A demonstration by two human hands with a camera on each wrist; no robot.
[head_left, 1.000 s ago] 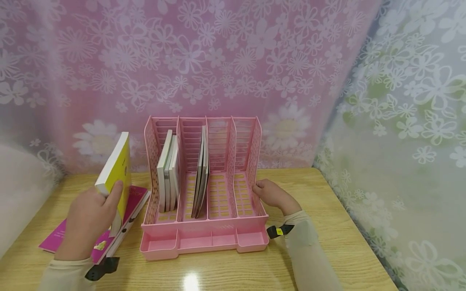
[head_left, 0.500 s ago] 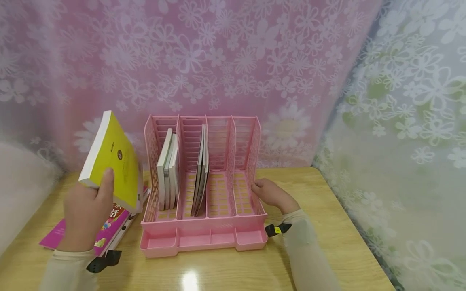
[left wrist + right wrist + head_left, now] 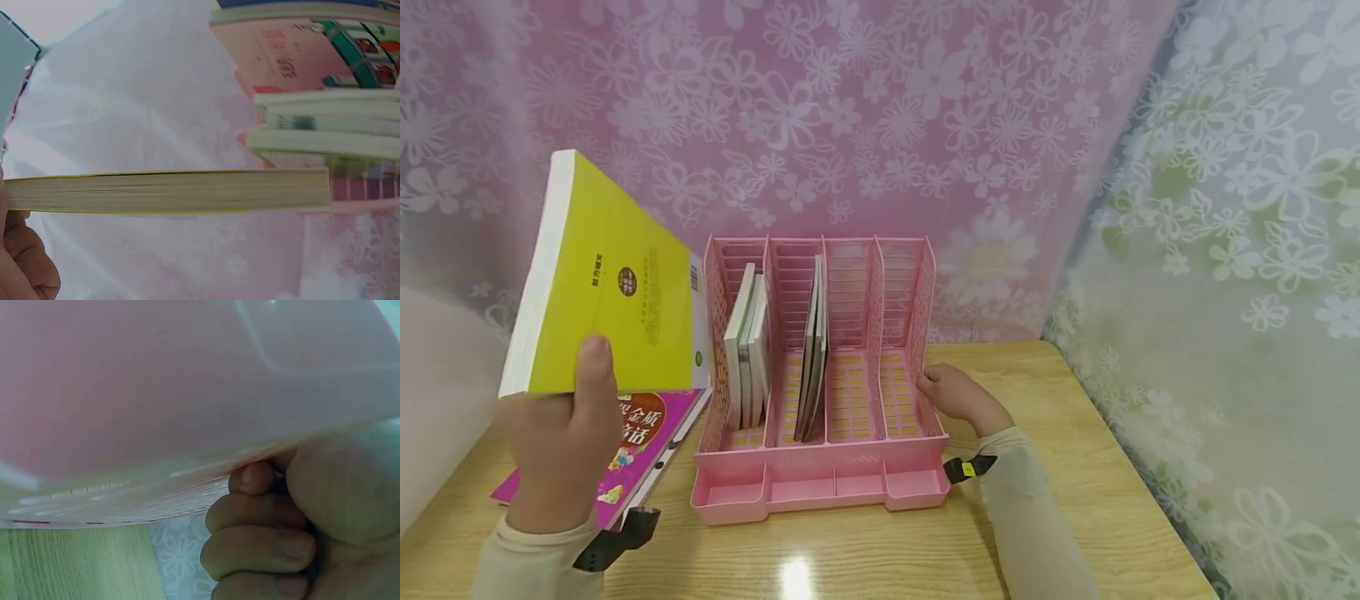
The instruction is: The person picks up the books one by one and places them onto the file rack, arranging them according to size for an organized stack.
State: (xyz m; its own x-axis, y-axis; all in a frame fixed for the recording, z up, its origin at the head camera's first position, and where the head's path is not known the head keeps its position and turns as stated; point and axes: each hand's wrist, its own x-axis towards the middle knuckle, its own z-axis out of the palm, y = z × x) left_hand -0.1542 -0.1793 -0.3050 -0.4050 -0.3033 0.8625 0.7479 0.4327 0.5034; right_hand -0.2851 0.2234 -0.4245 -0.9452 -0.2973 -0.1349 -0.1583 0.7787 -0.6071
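Note:
My left hand (image 3: 561, 462) grips a thick yellow book (image 3: 617, 292) by its lower edge, thumb on the cover, and holds it up left of a pink book rack (image 3: 820, 460). The left wrist view shows the book's page edges (image 3: 169, 190), with curled fingers (image 3: 31, 262) below. At the rack's right side wall my right hand (image 3: 962, 402) pinches the wall's front edge; its other fingers (image 3: 259, 550) are curled in the right wrist view. Several books (image 3: 745, 358) stand in the rack's leftmost compartment, and thin books (image 3: 812, 358) lean in the second.
Beneath the raised book, a purple-covered book (image 3: 655, 442) lies on the wooden table (image 3: 865, 550), partly hidden by my left hand. Small trays (image 3: 730, 493) line the rack's front. A flowered pink curtain (image 3: 850, 108) hangs behind, with a pale flowered one (image 3: 1240, 333) at right.
My left hand has lifted the yellow book off the purple book, up and leftward, and turned its cover toward the head camera. The right hand stays on the rack's wall.

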